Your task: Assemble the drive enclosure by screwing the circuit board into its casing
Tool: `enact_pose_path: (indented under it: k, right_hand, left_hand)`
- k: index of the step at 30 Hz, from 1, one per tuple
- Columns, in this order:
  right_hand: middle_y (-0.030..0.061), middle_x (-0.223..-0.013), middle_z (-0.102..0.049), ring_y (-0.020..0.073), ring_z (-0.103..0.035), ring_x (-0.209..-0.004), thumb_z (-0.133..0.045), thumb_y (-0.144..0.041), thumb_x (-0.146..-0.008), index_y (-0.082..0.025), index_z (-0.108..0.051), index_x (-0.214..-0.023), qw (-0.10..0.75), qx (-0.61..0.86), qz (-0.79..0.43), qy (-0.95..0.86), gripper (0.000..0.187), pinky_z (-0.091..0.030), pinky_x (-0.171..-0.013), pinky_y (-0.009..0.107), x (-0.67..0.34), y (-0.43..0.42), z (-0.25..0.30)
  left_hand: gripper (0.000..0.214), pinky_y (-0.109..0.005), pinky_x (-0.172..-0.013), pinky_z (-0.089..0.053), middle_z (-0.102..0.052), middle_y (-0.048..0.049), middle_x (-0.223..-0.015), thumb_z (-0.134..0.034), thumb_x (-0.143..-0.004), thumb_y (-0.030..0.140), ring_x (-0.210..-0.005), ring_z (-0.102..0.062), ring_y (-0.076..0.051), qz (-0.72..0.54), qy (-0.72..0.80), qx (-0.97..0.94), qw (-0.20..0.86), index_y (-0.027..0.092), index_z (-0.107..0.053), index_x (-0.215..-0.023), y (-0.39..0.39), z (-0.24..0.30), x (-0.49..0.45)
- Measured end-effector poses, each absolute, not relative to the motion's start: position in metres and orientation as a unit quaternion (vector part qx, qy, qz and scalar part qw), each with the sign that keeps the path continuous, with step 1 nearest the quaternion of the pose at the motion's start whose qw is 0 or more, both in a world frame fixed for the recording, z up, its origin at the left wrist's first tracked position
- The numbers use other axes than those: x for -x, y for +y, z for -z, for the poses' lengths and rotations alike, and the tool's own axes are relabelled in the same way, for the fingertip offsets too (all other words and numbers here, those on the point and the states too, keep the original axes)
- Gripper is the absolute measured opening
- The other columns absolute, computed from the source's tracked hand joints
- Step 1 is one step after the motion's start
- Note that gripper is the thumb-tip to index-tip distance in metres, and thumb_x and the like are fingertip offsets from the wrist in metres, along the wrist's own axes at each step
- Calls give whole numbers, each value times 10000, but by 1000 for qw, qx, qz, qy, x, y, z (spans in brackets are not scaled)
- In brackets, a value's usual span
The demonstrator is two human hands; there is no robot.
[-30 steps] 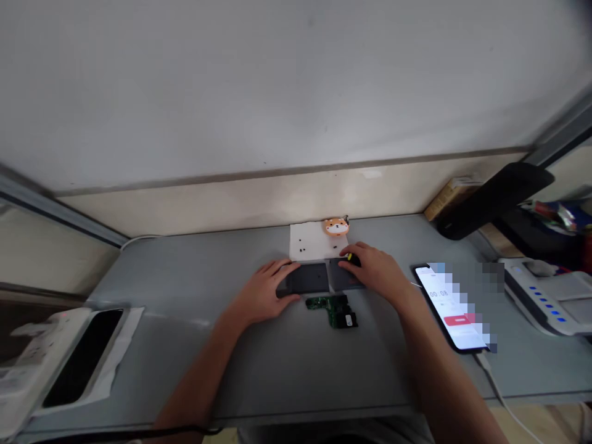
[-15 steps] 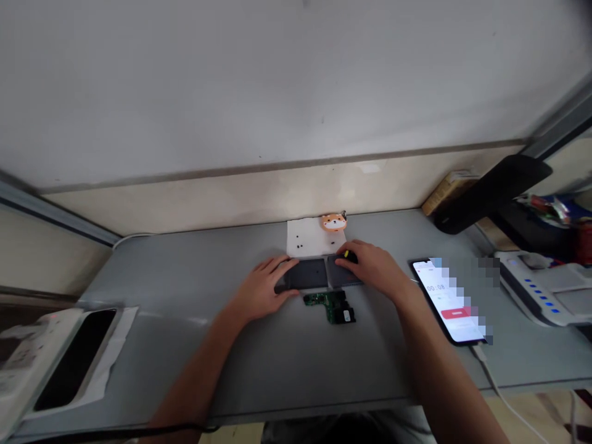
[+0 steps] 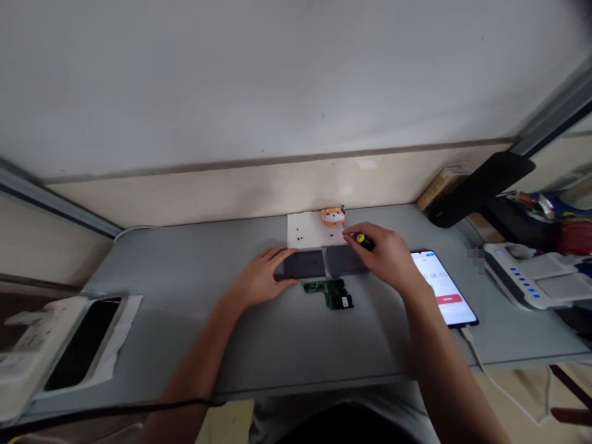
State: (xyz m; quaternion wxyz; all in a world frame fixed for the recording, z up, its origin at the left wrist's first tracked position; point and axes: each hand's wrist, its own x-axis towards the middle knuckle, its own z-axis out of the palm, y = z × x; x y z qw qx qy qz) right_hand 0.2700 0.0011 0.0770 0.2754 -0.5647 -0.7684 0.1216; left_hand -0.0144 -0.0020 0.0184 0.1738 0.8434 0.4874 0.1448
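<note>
My left hand (image 3: 261,277) lies flat with its fingertips on the left edge of a dark grey rectangular plate (image 3: 304,264). My right hand (image 3: 386,257) grips a small screwdriver (image 3: 365,242) with a black handle and yellow end, its tip hidden. That hand hovers just above a second dark plate (image 3: 346,261). A green circuit board (image 3: 328,293) lies just in front of the plates. Behind them is a white paper sheet (image 3: 309,230) carrying several tiny black screws, with an orange dog-face figure (image 3: 333,216) at its back edge.
A smartphone (image 3: 444,287) showing a timer lies right of my right hand, with a white cable running off the desk. A white device with blue lights (image 3: 522,277) stands further right. A white power strip (image 3: 41,345) sits at the left edge of the grey desk.
My right hand has lifted off the right plate and moved back and rightward, showing the screwdriver more fully. The left hand has slid slightly off the left plate. The view has tilted downward.
</note>
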Motion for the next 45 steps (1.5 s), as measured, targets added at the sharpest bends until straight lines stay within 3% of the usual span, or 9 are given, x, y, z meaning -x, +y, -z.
enact_pose_path:
  k: [5,17,24,28,31,36,41,45]
  right_hand:
    - [47,-1058,-768,194,-736,-820,-509,-306,-1014,-249,-736,-1053,193,489,-121,-842,238,-521,-693,293,-271,-42,-49]
    - [109,-1414,-613,197,-735,-730,-589,-385,-982,-259,-693,-1136,71,429,-75,-897,225,-571,-644,349,-280,-67,-33]
    - [113,-1310,-660,176,-695,-637,-619,-311,-951,-226,-656,-1189,49,418,-94,-902,256,-510,-550,312,-275,-62,-35]
    - [84,-1282,-673,172,-704,-709,-644,-367,-940,-249,-689,-1087,114,402,-111,-902,194,-509,-607,299,-274,-49,-48]
    - [74,-1333,-644,188,-714,-801,-631,-411,-946,-270,-687,-1140,168,443,-72,-878,246,-500,-637,293,-267,-25,-65]
    - [64,-1266,-677,197,-689,-802,-697,-378,-896,-255,-703,-1110,113,469,-70,-873,247,-429,-608,278,-246,13,-70]
    - [48,-1272,-677,190,-694,-816,-691,-362,-902,-273,-721,-1116,101,456,-92,-879,235,-458,-643,293,-243,10,-54]
    - [63,-1298,-681,213,-716,-864,-672,-329,-916,-258,-738,-1119,81,441,-96,-889,225,-476,-658,304,-244,5,-48]
  left_hand:
    - [662,-474,-1130,-443,-576,-99,-1445,-716,-883,464,-1320,-552,-303,-147,504,-823,217,265,-479,-1468,-3,-24,15]
    - [746,-463,-1134,-424,-583,-66,-1446,-787,-822,441,-1355,-516,-300,-143,521,-804,250,300,-466,-1481,-1,-25,12]
    - [752,-453,-1137,-427,-572,-59,-1466,-802,-810,422,-1368,-513,-300,-148,524,-798,258,313,-472,-1477,0,-22,14]
    - [759,-474,-1124,-445,-577,-67,-1460,-806,-807,396,-1351,-526,-320,-154,522,-797,260,296,-469,-1480,-1,-24,13]
    - [824,-488,-1118,-453,-577,-67,-1463,-821,-790,344,-1332,-540,-331,-159,528,-789,272,291,-423,-1510,-2,-28,11]
    - [1012,-477,-1060,-504,-596,-80,-1441,-834,-767,282,-1250,-593,-321,-173,540,-769,296,280,-236,-1584,-4,-31,8]
    - [974,-477,-1010,-536,-614,-74,-1422,-836,-756,305,-1168,-646,-314,-195,546,-751,316,301,-269,-1548,-4,-24,9]
    - [982,-502,-1030,-523,-589,-53,-1457,-828,-767,342,-1226,-619,-333,-190,534,-763,312,339,-260,-1568,-3,-22,10]
